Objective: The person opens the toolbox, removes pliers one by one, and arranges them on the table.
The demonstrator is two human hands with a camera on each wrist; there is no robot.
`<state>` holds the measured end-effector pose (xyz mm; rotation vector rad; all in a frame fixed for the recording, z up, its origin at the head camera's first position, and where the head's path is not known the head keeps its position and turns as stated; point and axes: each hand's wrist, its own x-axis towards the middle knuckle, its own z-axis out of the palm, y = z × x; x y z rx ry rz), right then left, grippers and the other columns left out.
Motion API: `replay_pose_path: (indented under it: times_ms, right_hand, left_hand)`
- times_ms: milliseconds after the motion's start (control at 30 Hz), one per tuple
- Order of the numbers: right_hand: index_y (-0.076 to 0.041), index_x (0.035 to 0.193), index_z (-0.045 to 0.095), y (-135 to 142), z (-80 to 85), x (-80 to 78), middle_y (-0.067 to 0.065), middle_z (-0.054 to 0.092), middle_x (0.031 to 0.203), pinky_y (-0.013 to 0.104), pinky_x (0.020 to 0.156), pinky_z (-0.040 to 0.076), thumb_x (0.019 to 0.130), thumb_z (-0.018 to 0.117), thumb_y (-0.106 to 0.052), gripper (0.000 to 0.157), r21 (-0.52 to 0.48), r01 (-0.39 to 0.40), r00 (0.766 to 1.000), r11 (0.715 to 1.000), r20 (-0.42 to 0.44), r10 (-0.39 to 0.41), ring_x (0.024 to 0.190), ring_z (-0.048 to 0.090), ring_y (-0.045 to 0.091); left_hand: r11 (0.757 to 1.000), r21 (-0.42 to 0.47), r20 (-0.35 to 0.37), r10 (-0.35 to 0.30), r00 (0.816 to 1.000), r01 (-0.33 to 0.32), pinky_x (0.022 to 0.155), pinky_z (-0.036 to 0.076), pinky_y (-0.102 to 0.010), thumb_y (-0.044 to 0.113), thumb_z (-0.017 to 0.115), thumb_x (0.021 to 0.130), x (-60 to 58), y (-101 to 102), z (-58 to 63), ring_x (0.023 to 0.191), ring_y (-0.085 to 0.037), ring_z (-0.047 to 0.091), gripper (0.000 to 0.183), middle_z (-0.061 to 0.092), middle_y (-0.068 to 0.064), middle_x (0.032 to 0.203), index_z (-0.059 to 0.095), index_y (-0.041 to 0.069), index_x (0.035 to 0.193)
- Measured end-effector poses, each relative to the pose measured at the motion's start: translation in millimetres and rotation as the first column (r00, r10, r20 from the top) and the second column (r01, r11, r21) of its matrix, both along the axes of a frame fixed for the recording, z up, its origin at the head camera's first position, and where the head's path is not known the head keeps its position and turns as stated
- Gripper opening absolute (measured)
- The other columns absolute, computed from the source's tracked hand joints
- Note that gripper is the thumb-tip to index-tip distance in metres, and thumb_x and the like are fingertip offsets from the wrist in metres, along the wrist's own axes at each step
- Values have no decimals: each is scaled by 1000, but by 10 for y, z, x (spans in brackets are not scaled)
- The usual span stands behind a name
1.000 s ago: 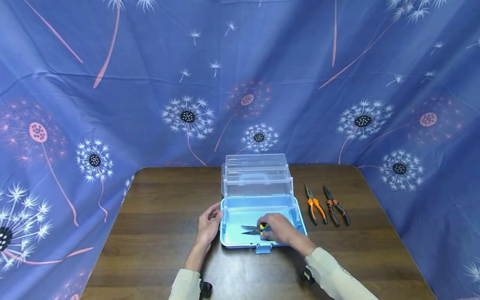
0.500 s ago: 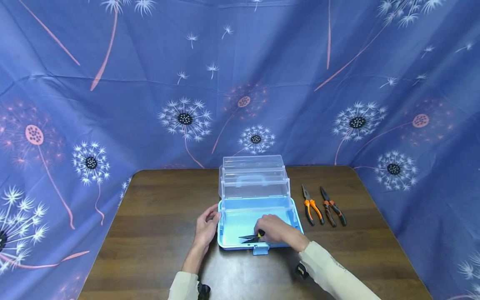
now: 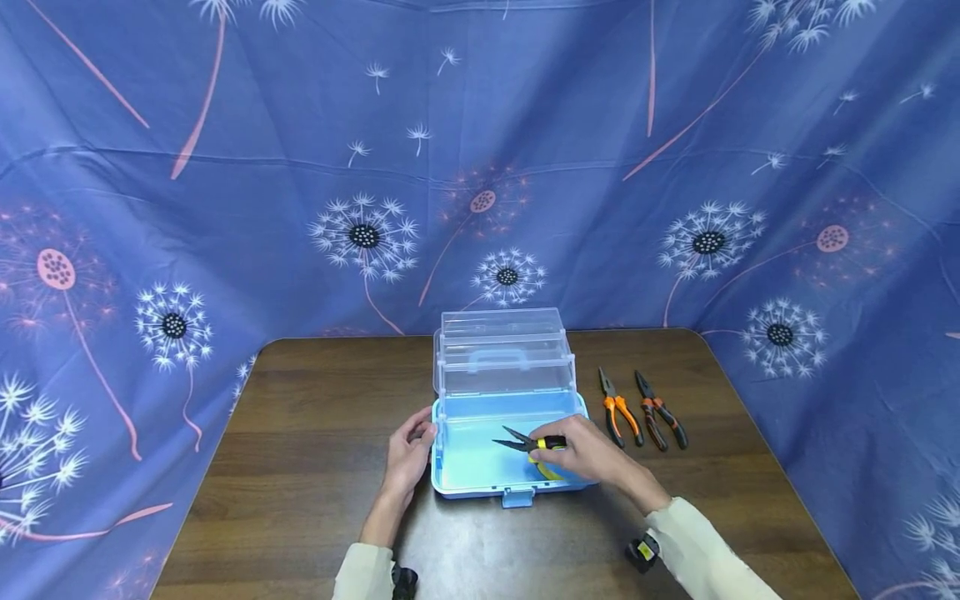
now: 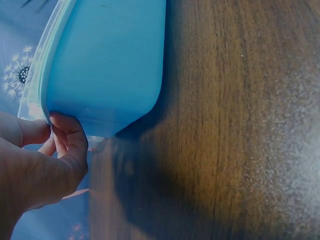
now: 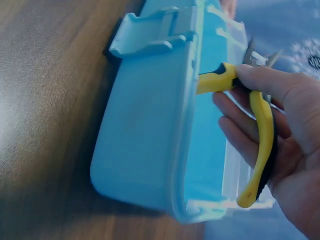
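A light-blue toolbox (image 3: 468, 468) stands on the table with its clear lid and trays (image 3: 506, 379) raised at the back. My left hand (image 3: 407, 457) pinches the left rim; in the left wrist view, thumb and fingers of this hand (image 4: 47, 167) meet at the box's edge. Over the inside of the box, my right hand (image 3: 588, 454) holds needle-nose pliers (image 3: 542, 445) with yellow and black handles. Their handles are spread and the jaws part, pointing left. In the right wrist view, one yellow handle (image 5: 264, 132) crosses the palm while the other partly passes behind the box's front rim.
To the right of the box lie two more pairs of pliers: orange-and-black ones (image 3: 612, 404) and darker ones with brownish-red and black handles (image 3: 651, 404). The front latch (image 3: 517, 498) hangs down. A blue dandelion-print cloth (image 3: 420, 100) rises behind the wooden table (image 3: 322, 400).
My right hand has brought the pliers up and to the right from low near the box's front, and their spread handles now show. The left hand stays at the rim. The view has shifted slightly.
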<state>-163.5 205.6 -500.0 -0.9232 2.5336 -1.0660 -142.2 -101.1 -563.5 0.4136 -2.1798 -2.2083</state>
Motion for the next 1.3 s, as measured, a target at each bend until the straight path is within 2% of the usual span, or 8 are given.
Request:
replay_pose_path:
  times_ms: [167, 267, 333, 500, 633, 767, 933, 1300]
  right_hand:
    - [-9, 118, 77, 195, 91, -8, 0, 71, 86, 24, 50, 46, 95, 76, -25, 28, -84, 138, 989, 987, 57, -133, 59, 53, 6]
    - [-9, 116, 77, 315, 154, -35, -1, 73, 93, 25, 57, 52, 93, 78, -24, 28, -123, 220, 975, 968, 54, -214, 67, 60, 9]
    - [-5, 115, 77, 393, 174, -61, 3, 75, 97, 26, 64, 56, 92, 80, -22, 29, -166, 264, 964, 950, 66, -256, 74, 64, 9]
    - [7, 120, 72, 617, 197, -130, 14, 76, 102, 25, 68, 57, 91, 80, -18, 39, -230, 397, 915, 888, 177, -364, 82, 70, 10]
    - [13, 127, 64, 818, 215, -190, 20, 76, 101, 26, 70, 59, 93, 78, -16, 47, -257, 478, 867, 840, 291, -404, 84, 75, 20]
    - [15, 133, 58, 1047, 221, -239, 18, 76, 106, 29, 78, 60, 96, 75, -18, 53, -261, 517, 839, 815, 341, -423, 90, 76, 24]
    - [15, 139, 53, 1326, 197, -296, 15, 75, 113, 31, 83, 60, 98, 72, -21, 58, -257, 537, 821, 804, 378, -428, 94, 76, 23]
    - [16, 146, 43, 1901, 44, -393, 5, 76, 111, 33, 87, 59, 100, 70, -33, 73, -141, 614, 753, 777, 402, -521, 97, 75, 18]
  left_hand:
    - [1000, -13, 10, -15, 1000, 15, 63, 48, -22, 3, 57, 103, 32, 14, 116, 74, -14, 59, 38, 61, -20, 114, 57, -6, 140]
    - [1000, -27, 15, -11, 1000, 11, 66, 48, -22, 3, 58, 103, 29, 13, 110, 75, -14, 59, 38, 62, -20, 115, 58, -6, 140]
    - [1000, -31, 9, -3, 1000, 3, 68, 48, -21, 5, 59, 103, 8, -2, 20, 74, -12, 59, 37, 62, -18, 114, 59, -3, 139]
    - [999, -40, 9, 12, 1000, -11, 70, 48, -21, 6, 60, 102, 2, -20, -31, 75, -12, 60, 36, 62, -16, 113, 62, 1, 138]
    - [999, -36, 10, 8, 1000, -7, 70, 48, -20, 6, 60, 103, 1, -11, -17, 75, -11, 61, 36, 62, -16, 113, 62, 1, 138]
    - [1000, -19, 9, 0, 1000, 0, 67, 48, -20, 6, 60, 103, 5, 4, 9, 74, -11, 60, 37, 61, -16, 114, 61, 0, 139]
    - [1000, -7, -4, -1, 1000, 1, 69, 48, -20, 5, 60, 102, 9, 4, 18, 74, -11, 60, 37, 62, -17, 112, 60, -1, 139]
    - [1000, -23, 1, 1, 1000, -1, 68, 48, -20, 6, 60, 103, 5, 6, 12, 71, -10, 59, 37, 62, -17, 115, 61, -1, 139]
